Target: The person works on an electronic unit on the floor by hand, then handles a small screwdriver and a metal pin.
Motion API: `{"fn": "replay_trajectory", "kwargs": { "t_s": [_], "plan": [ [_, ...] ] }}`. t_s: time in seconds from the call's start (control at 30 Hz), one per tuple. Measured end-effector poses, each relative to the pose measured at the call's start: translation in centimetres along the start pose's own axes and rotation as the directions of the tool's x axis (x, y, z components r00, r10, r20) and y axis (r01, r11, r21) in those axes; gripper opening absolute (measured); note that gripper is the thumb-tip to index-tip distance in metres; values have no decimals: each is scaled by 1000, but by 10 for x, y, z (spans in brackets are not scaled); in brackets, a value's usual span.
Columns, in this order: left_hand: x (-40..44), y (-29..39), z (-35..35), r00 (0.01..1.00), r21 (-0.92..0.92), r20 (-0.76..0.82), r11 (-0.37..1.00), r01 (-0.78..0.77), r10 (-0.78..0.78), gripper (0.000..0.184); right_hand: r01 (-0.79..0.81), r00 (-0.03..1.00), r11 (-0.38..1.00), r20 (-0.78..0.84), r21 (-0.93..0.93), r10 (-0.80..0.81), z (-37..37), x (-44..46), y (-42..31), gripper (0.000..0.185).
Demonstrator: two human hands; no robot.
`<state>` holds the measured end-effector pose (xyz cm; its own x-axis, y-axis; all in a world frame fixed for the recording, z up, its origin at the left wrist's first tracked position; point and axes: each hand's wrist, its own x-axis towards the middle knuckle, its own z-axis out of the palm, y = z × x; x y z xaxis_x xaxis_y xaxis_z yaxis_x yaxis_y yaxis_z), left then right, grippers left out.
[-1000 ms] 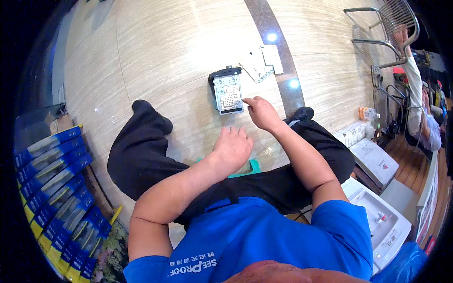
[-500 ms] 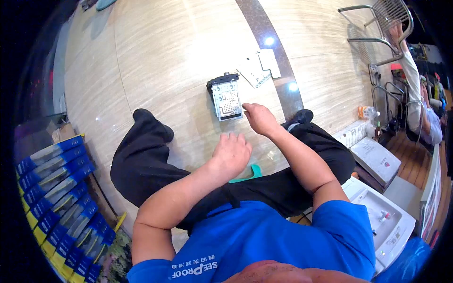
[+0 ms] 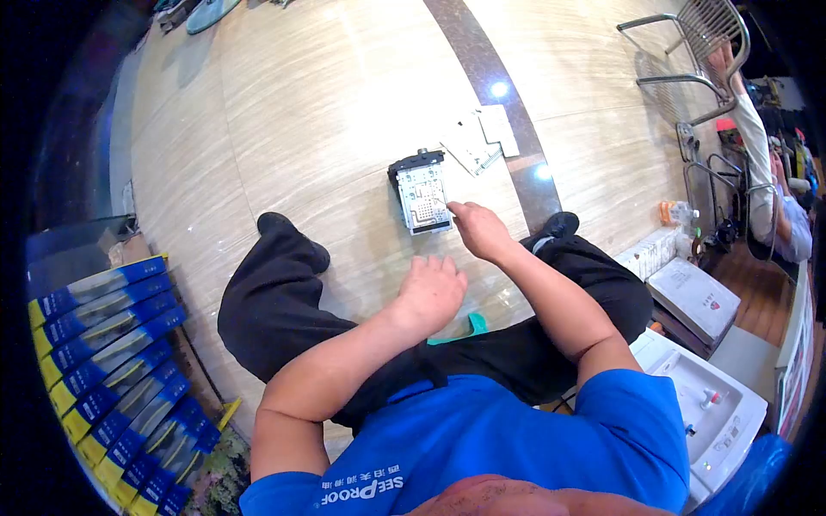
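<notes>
A car stereo unit [image 3: 425, 199], a silver metal box with a perforated top and a black front, lies on the floor between my legs. My right hand [image 3: 482, 230] is at its right edge, fingers bent and fingertips pressed together against the side. Whatever these fingertips hold, if anything, is too small to make out. Closer to my body, below the unit, is my left hand [image 3: 433, 297], back up, fingers loosely stretched and slightly apart, apart from the unit. Near my left wrist, a green object [image 3: 469, 328] shows partly beside my trousers.
Beyond the unit lie flat pale metal plates [image 3: 482, 139]. Blue and yellow boxes [image 3: 112, 344] are racked at left. At right are a bottle [image 3: 678, 212], a white box [image 3: 693, 297], a white basin-like tray [image 3: 714, 400] and a metal chair [image 3: 710, 39], with another person's arm by it.
The whole view has shifted a little, so everything appears slightly lower and to the right. My hands keep nearly the same places relative to the stereo unit.
</notes>
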<state>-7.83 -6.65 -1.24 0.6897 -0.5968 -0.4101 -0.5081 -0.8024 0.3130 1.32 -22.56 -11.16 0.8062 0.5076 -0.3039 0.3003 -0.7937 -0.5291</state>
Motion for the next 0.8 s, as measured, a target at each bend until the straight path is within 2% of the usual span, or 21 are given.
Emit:
{"fn": "replay_trajectory", "kwargs": {
  "t_s": [0.3,0.37,0.5,0.8],
  "plan": [
    [0,0,1,1000,-6,0,1000,-19,19,34,-79,997,995,19,-66,80,-1,0,2,24],
    [-1,0,6,998,16,-61,1000,-23,24,30,-83,996,994,19,-66,84,0,0,2,24],
    [-2,2,0,1000,16,-8,1000,-13,13,27,-32,999,998,-23,-55,31,4,-1,5,28],
    [-3,6,9,997,36,-54,998,-49,51,22,11,999,999,-43,-39,-12,5,-2,5,23]
  ]
}}
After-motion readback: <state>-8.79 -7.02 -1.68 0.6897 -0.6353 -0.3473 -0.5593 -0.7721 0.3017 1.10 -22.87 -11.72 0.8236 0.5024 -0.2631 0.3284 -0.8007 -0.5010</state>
